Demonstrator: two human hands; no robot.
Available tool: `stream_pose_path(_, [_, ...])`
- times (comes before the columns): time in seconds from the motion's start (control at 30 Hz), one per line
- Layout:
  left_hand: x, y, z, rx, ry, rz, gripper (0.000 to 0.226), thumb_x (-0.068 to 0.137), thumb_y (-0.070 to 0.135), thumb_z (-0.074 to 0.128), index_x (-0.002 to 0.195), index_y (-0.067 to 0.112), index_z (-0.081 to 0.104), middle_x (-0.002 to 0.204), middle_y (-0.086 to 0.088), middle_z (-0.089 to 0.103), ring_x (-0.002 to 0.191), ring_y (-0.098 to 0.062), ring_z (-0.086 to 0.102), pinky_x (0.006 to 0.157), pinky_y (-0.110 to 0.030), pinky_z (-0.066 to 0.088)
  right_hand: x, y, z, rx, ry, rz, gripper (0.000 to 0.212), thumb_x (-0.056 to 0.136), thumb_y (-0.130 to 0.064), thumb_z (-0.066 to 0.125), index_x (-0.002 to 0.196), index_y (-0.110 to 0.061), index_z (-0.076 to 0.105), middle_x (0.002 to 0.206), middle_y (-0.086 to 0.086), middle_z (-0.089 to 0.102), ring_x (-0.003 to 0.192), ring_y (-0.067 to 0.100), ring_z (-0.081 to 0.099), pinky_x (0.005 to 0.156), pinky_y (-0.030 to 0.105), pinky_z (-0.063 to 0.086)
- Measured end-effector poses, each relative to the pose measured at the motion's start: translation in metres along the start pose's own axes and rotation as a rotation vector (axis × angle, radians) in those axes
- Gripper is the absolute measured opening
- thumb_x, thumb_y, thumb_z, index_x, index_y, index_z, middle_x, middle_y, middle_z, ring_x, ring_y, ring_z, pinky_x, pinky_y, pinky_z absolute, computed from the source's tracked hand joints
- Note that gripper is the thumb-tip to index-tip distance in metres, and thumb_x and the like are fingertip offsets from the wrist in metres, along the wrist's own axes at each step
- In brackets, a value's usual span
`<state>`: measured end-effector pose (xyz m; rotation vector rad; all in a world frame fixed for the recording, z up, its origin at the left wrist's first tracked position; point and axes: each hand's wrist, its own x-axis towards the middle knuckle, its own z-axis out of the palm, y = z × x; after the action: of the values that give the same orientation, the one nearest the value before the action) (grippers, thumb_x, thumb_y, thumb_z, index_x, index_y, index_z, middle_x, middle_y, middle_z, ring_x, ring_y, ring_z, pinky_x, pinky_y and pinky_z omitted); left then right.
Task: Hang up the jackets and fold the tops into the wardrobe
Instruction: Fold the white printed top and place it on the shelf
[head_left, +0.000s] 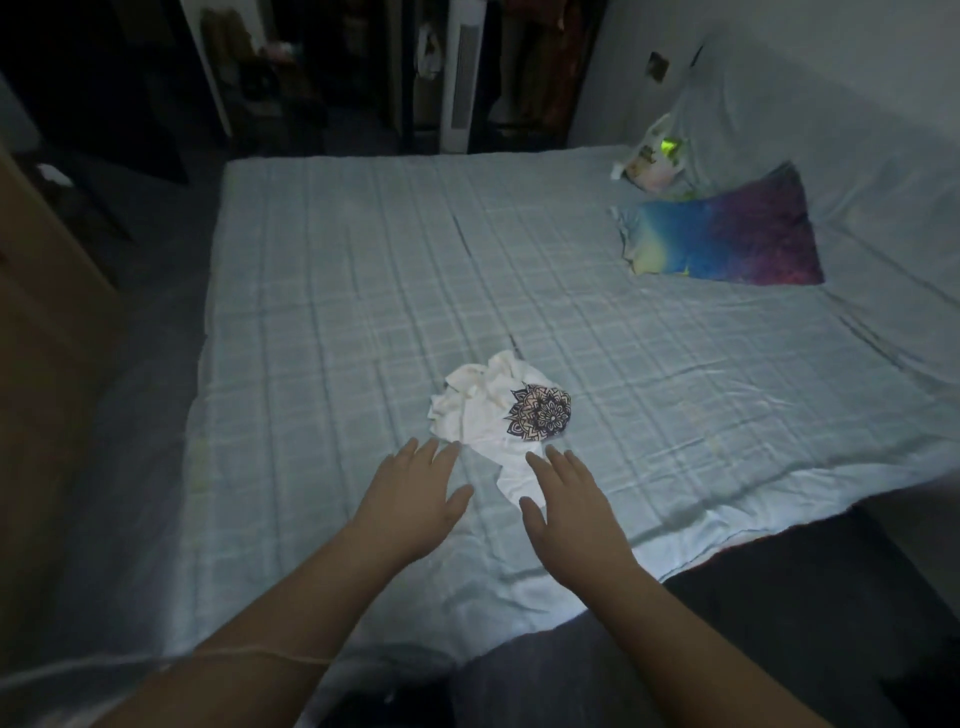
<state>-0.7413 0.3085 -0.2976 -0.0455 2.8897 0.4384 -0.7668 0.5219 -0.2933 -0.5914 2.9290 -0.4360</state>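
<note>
Both hands reach over the bed (322, 270): left hand (415, 496) and right hand (571, 512), fingers (430, 458) straight, slightly spread, gripping nothing. The crumpled white top (488, 415) lies just past the fingertips, its near edge between both hands.

Home bedroom: wide bed (363, 270) under checked sheet, open wardrobe (545, 67) with hung clothes behind.
</note>
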Motion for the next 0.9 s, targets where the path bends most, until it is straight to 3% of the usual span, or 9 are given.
stream_pose_path(0.27, [0.138,-0.022,0.001,-0.078,-0.062,-0.032,0.098,0.073,0.065,0.001,0.152,0.017,0.033,0.155,-0.01,0.038,0.141,-0.029,0.036,0.115,-0.04,0.032,0.14,0.044,0.023,0.074,-0.067,0.046,0.06,0.091,-0.037,0.041,0.145,-0.013,0.044,0.152,0.01,0.042,0.143,0.031,0.032,0.119,0.044,0.027])
stream_pose_path(0.47, [0.214,-0.039,0.037,-0.168,-0.162,-0.157,0.097,0.07,0.064,0.005,0.146,0.014,0.04,0.147,-0.011,0.047,0.133,-0.03,0.043,0.11,-0.04,0.037,0.229,0.087,0.068,0.139,-0.139,0.018,0.055,0.087,-0.023,0.057,0.139,-0.006,0.05,0.143,0.015,0.05,0.135,0.034,0.043,0.113,0.043,0.033])
stream_pose_path(0.57, [0.257,-0.047,0.068,-0.255,-0.224,-0.276,0.083,0.077,0.06,0.017,0.139,0.013,0.046,0.142,-0.011,0.05,0.129,-0.031,0.047,0.106,-0.042,0.041,0.28,0.114,0.1,0.181,-0.207,-0.004,0.057,0.084,-0.023,0.055,0.138,-0.004,0.051,0.137,0.017,0.053,0.13,0.034,0.047,0.113,0.044,0.034])
stream_pose_path(0.7, [0.315,-0.056,0.113,-0.333,-0.325,-0.378,0.053,0.097,0.039,0.046,0.143,0.013,0.04,0.142,-0.013,0.048,0.128,-0.032,0.047,0.104,-0.043,0.041,0.346,0.144,0.145,0.193,-0.335,-0.015,0.059,0.084,-0.01,0.06,0.141,-0.005,0.046,0.14,0.016,0.052,0.13,0.033,0.045,0.114,0.041,0.031])
stream_pose_path(0.9, [0.384,-0.072,0.173,-0.469,-0.377,-0.543,0.047,0.096,0.028,0.054,0.136,0.005,0.043,0.124,-0.019,0.057,0.115,-0.036,0.055,0.092,-0.037,0.043,0.431,0.172,0.204,0.172,-0.505,-0.012,0.057,0.091,-0.017,0.052,0.147,-0.012,0.04,0.15,0.01,0.042,0.137,0.03,0.038,0.116,0.04,0.028])
